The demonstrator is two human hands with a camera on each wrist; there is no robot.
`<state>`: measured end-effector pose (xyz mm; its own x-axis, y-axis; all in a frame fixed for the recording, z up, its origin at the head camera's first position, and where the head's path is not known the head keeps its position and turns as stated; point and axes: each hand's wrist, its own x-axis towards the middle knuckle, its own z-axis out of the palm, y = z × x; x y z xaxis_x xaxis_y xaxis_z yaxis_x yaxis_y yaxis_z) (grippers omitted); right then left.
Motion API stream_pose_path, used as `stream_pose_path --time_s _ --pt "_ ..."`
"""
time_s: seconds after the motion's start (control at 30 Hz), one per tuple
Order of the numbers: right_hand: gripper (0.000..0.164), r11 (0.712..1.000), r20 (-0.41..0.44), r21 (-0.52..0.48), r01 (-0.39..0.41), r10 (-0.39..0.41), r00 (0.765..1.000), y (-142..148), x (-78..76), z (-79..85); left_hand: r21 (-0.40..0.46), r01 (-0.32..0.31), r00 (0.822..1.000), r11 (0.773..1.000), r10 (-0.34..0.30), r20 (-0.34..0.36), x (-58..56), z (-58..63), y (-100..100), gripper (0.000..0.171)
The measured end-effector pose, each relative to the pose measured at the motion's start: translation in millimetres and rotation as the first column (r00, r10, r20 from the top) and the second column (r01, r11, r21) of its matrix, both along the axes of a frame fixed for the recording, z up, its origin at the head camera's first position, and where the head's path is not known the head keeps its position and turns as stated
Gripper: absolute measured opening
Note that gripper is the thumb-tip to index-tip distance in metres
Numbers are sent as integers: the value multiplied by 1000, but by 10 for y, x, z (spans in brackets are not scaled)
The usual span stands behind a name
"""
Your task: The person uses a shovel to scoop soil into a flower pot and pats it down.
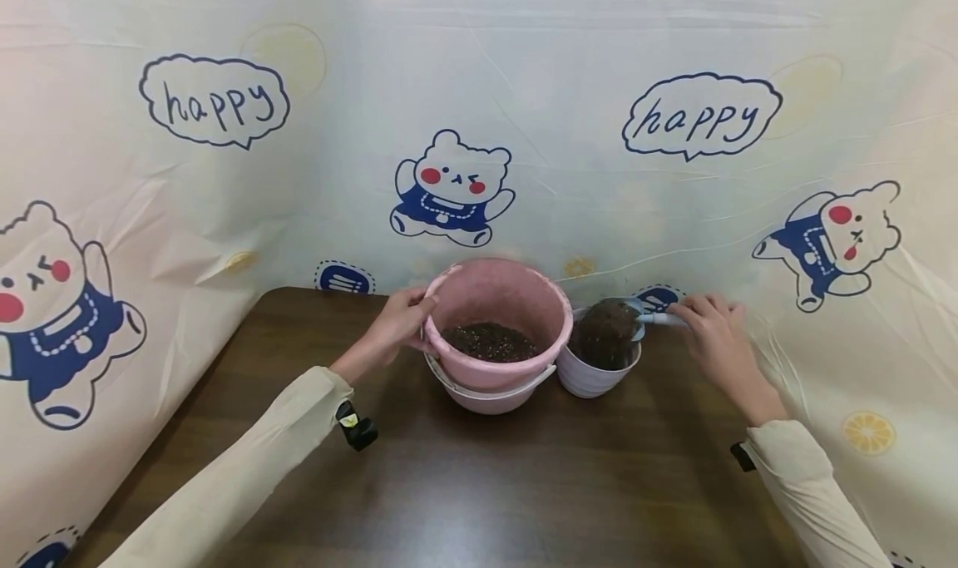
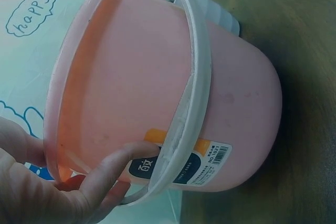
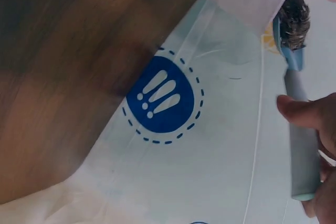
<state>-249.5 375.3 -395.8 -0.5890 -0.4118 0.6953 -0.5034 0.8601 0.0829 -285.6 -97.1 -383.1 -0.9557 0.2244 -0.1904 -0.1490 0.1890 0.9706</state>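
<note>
A pink bucket (image 1: 500, 292) stands on the table with dark soil (image 1: 490, 343) inside. My left hand (image 1: 395, 323) holds its left rim; in the left wrist view the thumb lies against the white bail handle (image 2: 202, 72), near a printed label (image 2: 210, 163). Just right of the bucket is a small white ribbed flowerpot (image 1: 591, 381). My right hand (image 1: 718, 343) grips the grey handle (image 3: 304, 150) of a small blue garden trowel (image 1: 662, 319). The blade, loaded with soil (image 1: 609, 323), is over the flowerpot's mouth. How much soil the pot holds is hidden.
The brown wooden table (image 1: 479, 501) extends in front of the bucket. A pale cloth (image 1: 569, 69) printed with bears hangs close behind the bucket and pot, and along both sides. A black wrist camera (image 1: 358, 428) hangs under the left sleeve.
</note>
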Motion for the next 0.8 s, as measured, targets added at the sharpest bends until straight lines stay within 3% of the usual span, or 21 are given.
stream_pose_path --time_s 0.17,0.43,0.6,0.8 --pt "26 1000 -95 25 -16 19 995 15 -39 -1 1 -1 1000 1000 1 -3 -3 -6 3 49" --pt "31 992 -163 129 5 16 987 18 -54 37 -7 -9 1000 1000 9 -2 -14 1 -2 49" --pt "26 997 -182 72 16 -2 983 -12 -65 56 -3 -8 1000 1000 8 -3 -10 -7 -4 49" --pt "27 996 -134 -77 44 -54 989 -140 -36 148 -1 -3 1000 1000 3 -3 2 -2 -2 50"
